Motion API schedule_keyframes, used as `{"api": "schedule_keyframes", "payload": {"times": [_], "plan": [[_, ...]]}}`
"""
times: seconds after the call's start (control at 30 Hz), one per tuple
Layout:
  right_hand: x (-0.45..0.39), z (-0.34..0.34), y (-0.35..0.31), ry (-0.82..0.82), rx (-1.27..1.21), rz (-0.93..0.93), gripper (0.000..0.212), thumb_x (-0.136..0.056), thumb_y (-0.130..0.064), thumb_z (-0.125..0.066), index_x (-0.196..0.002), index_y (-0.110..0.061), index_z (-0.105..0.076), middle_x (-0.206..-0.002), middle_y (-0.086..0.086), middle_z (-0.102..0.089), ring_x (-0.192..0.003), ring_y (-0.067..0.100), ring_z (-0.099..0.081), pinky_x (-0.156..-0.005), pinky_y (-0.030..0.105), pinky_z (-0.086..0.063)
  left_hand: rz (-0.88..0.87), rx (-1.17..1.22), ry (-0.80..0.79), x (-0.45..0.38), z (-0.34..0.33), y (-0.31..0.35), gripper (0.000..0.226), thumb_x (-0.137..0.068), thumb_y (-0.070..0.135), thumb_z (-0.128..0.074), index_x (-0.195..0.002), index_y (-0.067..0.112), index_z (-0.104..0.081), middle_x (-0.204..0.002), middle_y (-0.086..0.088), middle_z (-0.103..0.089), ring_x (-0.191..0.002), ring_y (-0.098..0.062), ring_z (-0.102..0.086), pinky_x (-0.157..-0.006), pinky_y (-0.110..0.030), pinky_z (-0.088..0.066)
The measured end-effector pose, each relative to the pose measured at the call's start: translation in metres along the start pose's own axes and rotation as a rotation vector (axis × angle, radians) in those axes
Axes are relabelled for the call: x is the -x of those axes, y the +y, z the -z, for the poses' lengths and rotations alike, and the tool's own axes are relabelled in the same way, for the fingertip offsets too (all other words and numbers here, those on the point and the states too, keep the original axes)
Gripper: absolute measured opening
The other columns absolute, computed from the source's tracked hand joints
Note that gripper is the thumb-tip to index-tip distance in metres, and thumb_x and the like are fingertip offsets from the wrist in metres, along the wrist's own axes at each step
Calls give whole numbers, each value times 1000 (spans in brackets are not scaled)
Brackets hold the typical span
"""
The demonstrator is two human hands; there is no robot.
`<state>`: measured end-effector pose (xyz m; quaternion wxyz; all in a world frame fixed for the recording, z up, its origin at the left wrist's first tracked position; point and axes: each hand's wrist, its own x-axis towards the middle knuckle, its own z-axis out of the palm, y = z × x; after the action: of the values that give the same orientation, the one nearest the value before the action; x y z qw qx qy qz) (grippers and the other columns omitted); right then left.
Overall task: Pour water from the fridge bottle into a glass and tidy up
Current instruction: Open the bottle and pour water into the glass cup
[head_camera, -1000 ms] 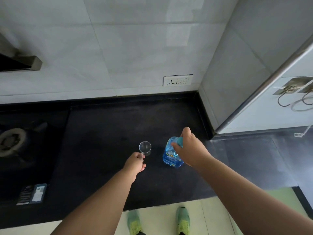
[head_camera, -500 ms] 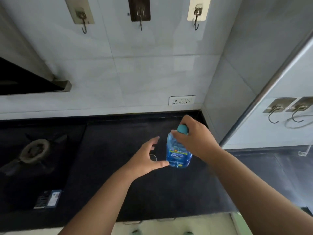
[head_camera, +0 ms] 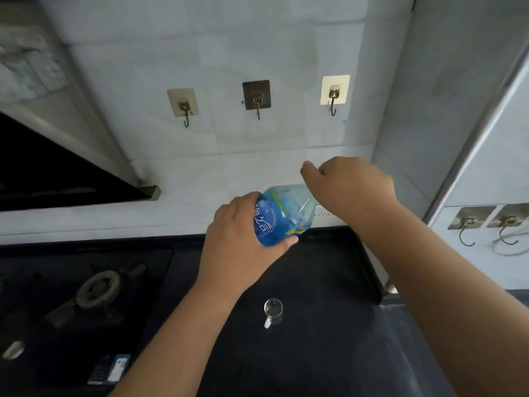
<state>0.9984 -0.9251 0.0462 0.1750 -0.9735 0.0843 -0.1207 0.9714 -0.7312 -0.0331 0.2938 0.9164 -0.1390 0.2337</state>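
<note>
Left hand [head_camera: 237,247] wraps body of blue water bottle [head_camera: 279,213], held tilted, off black countertop [head_camera: 329,267], neck end toward right. Right hand [head_camera: 347,186] curled over neck end, covering cap; grip on cap likely, not confirmed. Small handled glass [head_camera: 273,310] stands upright on countertop, below bottle, apart from both hands; looks empty, hard to be sure. Gas burner [head_camera: 98,287] at left.

Progress judged: bottle fetched, glass set out, cap apparently being unscrewed. Left: pour, recap, return bottle, tidy.
</note>
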Motion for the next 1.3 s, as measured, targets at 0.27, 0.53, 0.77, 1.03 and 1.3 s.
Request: {"api": "schedule_keyframes", "payload": {"times": [0.27, 0.53, 0.77, 1.03, 1.3], "plan": [[18, -3, -6, 166, -269, 496, 58, -92, -51, -38, -53, -8, -40, -52, 11, -41, -53, 32, -42, -50, 34, -32, 219, 698, -544, -10, 41, -31, 69, -63, 27, -97, -124, 27, -65, -118, -1, -76, -109, -23, -74, -97, -54, -58], [13, -5, 1, -2, -27, 208, 50, -96, -51, -36, -71, -11, -54, -71, 0, -59, -67, 26, -56, -57, 29, -37, 139, 329, -296, 4, 30, -11, 64, -64, 48, -96, -118, 42, -63, -112, 19, -71, -104, -6, -69, -92, -37, -59], [19, -17, 20, 424, -132, 861, 50, -103, -32, -43, -58, -12, -48, -55, 0, -42, -53, 25, -45, -50, 32, -29, 222, 697, -618, 3, 36, -24, 66, -65, 17, -98, -119, 42, -69, -118, 3, -77, -109, -18, -75, -98, -51, -59], [10, -19, 16, -235, -95, 79, 60, -100, -61, -34, -65, -13, -41, -66, 4, -52, -65, 26, -53, -58, 31, -37, 286, 571, -443, 2, 18, -22, 66, -60, 33, -101, -112, 55, -66, -115, 19, -75, -104, -5, -74, -96, -41, -60], [16, -29, 32, -216, -471, 710, 40, -104, -55, -42, -98, -16, -49, -91, -5, -48, -76, 12, -47, -70, 18, -41, 342, 806, -726, -6, 29, -51, 70, -60, 20, -93, -126, 20, -68, -119, -10, -77, -110, -31, -74, -93, -49, -60]]}}
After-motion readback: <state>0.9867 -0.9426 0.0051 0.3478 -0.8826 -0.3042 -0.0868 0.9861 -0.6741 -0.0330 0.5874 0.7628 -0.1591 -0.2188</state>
